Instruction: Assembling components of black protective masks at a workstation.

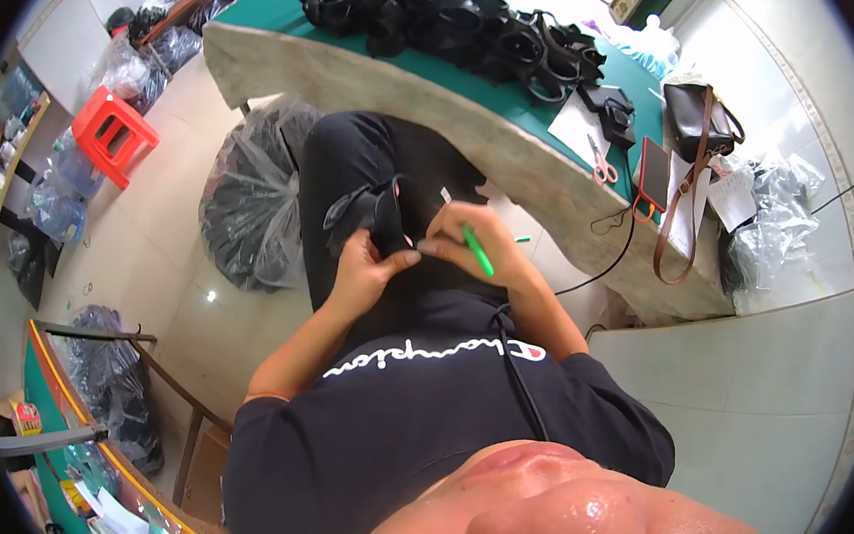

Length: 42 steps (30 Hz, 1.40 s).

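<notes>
Over my lap, my left hand (364, 274) grips a black curved piece (387, 222) with a loop-like upper edge; its exact kind I cannot make out. The thumb presses on its lower end. Close beside it, my right hand (477, 237) is closed, its fingertips meeting the same end of the black piece. A slim tool with a bright green handle (477, 251) is tucked in that right hand; its working end is hidden. A small white tag (446, 195) shows just above the right fingers.
Across the green-topped table (266, 15) lies a heap of similar black pieces (456, 23). Scissors (604, 162), a phone (653, 174) and a black bag (697, 120) are at its right. A stuffed plastic bag (252, 193) and red stool (114, 134) stand left.
</notes>
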Each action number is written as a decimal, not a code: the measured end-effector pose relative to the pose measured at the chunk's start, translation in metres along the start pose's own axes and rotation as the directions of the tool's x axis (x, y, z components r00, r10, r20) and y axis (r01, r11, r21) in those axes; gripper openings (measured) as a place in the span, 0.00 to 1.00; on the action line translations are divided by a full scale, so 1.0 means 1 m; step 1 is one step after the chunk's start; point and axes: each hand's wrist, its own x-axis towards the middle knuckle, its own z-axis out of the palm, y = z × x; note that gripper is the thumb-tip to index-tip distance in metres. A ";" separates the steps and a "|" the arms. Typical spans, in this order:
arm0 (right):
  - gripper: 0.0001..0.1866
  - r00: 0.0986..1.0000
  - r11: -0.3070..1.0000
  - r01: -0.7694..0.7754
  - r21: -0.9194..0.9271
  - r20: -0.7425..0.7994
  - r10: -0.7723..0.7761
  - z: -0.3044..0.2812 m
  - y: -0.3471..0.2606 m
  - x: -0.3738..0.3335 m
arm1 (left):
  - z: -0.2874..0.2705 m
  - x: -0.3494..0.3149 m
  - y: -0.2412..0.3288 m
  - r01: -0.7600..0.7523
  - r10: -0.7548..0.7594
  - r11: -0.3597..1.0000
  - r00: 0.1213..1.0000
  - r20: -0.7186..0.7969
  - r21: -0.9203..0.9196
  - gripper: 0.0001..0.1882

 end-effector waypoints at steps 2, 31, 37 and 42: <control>0.22 0.948 1.000 -0.016 0.000 -0.319 0.015 0.004 0.005 0.000 | 0.003 0.007 0.005 -0.126 0.128 0.991 0.989 -0.068 0.033 0.12; 0.23 0.864 0.902 -0.332 -0.278 -0.473 0.173 -0.077 -0.003 -0.045 | -0.011 0.003 0.035 0.046 0.099 0.886 0.953 0.285 -0.462 0.40; 0.19 0.963 0.997 -0.066 0.043 -0.258 0.075 -0.017 0.020 -0.010 | -0.010 0.002 0.023 -0.085 0.145 0.967 0.959 0.245 -0.239 0.37; 0.20 0.967 0.913 -0.200 0.357 -0.080 0.243 -0.009 0.052 -0.008 | -0.015 0.002 0.039 -0.021 0.178 0.850 0.952 0.250 -0.527 0.49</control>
